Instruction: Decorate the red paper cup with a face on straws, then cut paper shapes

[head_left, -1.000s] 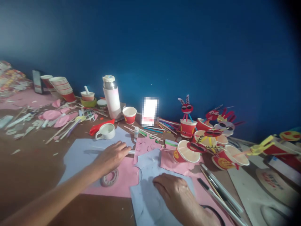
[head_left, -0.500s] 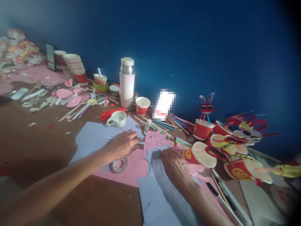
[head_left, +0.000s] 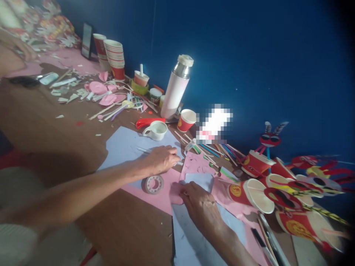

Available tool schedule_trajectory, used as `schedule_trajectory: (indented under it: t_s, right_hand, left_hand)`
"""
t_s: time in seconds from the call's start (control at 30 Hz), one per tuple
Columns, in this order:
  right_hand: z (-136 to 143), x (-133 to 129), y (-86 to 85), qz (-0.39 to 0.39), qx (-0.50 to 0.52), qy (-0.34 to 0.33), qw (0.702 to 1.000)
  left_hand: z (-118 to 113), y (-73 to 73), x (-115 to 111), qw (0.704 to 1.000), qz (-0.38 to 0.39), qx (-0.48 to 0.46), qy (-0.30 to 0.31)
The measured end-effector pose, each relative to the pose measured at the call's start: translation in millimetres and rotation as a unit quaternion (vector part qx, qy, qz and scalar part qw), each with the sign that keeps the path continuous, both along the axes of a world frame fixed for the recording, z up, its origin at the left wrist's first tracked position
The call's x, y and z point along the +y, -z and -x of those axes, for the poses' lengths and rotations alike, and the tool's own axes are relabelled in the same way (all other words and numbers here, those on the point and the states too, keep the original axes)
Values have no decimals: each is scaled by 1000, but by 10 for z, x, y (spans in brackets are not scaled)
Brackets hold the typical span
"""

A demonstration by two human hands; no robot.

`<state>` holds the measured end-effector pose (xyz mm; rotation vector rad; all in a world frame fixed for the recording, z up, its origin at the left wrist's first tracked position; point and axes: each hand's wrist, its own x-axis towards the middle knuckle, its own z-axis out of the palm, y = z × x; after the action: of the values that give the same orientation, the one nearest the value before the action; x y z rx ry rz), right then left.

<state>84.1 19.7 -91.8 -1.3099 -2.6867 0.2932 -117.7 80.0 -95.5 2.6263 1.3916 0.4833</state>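
My left hand (head_left: 163, 159) lies over the blue paper (head_left: 119, 149), its fingers curled round a thin pale stick (head_left: 142, 149) whose ends poke out on both sides. I cannot tell the stick's kind. My right hand (head_left: 203, 205) is closed at the fingertips on a rounded pink paper piece (head_left: 176, 193), above a nearer blue sheet (head_left: 185, 236). Between the hands, a roll of tape (head_left: 154, 184) lies on pink paper (head_left: 155, 199). Farther back is a pink sheet with cut-out holes (head_left: 198, 162).
A white mug (head_left: 155, 130), red-handled scissors (head_left: 149, 122), a paper cup (head_left: 186, 120) and a thermos (head_left: 176, 88) stand beyond my left hand. Cup figures (head_left: 257, 194) crowd the right, near a marker (head_left: 262, 242). Paper scraps (head_left: 97, 88) and another person's hand (head_left: 22, 44) are at left.
The view has tilted and swung left, so things sit farther right. My right hand has lifted a pink piece at its fingertips. My left hand stays over the stick.
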Motion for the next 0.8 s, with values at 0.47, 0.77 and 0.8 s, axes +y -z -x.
schedule_trajectory:
  t_s: [0.47,0.77,0.8]
  right_hand:
    - [400,129,-54,29,-48,7,998]
    - [301,38,-221,47,-46,68,996]
    - [301,42,-240,49,-39,78,995]
  left_hand:
    - [32,-59,-41,998,-36,-56,2]
    - [86,-202,-109,991,-49,-117,34]
    - [86,-207,-121,990,-51,-123,39]
